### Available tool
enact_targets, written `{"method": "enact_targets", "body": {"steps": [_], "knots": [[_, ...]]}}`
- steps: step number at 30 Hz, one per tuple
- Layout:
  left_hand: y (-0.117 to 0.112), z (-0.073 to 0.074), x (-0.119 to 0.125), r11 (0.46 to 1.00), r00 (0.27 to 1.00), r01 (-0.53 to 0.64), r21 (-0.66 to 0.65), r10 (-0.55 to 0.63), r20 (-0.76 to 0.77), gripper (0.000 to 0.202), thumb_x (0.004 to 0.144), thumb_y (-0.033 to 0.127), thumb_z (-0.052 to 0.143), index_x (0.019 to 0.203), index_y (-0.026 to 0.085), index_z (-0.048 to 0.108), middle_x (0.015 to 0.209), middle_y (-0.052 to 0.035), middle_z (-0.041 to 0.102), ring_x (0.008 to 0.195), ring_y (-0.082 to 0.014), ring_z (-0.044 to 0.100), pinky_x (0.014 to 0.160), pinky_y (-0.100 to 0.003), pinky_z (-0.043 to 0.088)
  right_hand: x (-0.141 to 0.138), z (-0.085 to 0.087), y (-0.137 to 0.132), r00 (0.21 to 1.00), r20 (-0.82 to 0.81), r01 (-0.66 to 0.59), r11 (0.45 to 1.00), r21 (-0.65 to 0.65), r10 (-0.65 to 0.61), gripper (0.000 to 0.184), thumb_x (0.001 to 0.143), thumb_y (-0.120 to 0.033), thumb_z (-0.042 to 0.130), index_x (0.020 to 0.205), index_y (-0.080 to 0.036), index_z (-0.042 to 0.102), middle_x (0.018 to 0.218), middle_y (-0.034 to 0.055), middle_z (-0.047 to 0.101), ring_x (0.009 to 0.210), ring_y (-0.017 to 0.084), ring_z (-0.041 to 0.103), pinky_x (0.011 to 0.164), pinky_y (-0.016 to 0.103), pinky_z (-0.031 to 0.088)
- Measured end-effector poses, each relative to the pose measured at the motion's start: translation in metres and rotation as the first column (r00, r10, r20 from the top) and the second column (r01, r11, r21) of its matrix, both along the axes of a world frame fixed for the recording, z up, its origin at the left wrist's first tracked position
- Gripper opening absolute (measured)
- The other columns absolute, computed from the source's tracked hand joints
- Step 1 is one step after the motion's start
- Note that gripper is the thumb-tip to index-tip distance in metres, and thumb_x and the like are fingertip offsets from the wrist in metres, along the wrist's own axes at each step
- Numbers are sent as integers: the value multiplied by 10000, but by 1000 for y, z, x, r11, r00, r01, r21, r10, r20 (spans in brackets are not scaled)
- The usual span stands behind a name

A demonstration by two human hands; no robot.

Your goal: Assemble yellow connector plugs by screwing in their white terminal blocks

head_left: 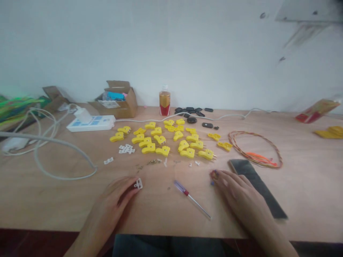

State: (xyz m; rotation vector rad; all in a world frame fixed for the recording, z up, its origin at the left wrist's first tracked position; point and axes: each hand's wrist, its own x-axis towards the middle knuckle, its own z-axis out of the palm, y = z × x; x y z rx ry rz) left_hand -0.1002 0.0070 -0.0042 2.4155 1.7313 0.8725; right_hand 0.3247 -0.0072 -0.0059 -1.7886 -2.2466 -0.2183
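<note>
In the head view, the left hand (111,196), near left, pinches a white plastic piece (139,184) between nearly closed fingertips; right of a screwdriver (185,192), the right hand (238,191) curls over small coloured parts (213,174), grip unclear.

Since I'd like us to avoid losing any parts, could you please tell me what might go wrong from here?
1. The small white plastic frame sits at the left hand's fingertips, so it might slip out.
2. The tiny brass-coloured metal pieces lie loose on the light wooden table; a sweeping hand could scatter them.
3. The screwdriver with the clear purplish handle and red collar lies loose near the table's front edge; a knock could roll it off.
</note>
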Motion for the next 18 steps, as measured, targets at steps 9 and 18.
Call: {"method": "enact_targets", "body": {"steps": [9,18], "knots": [[4,8,4,1000,999,30,0,-30,15,454,1077,547,489,1190,231,793,1174,-94,818,1072,-294,778,967,-450,654,12,-5,5,999,-28,-37,993,110,40,443,1115,-332,366,1233,-185,767,1233,123,784,1096,292,758,932,423,644],[-1,7,-18,988,993,30,-151,-12,115,320,993,382,644,1283,313,758,1291,-39,787,1166,-273,756,1024,-427,628,13,-1,9,999,-38,-11,986,168,18,447,1091,-415,401,1125,-206,795,1140,122,813,1059,328,784,860,448,660]]}}
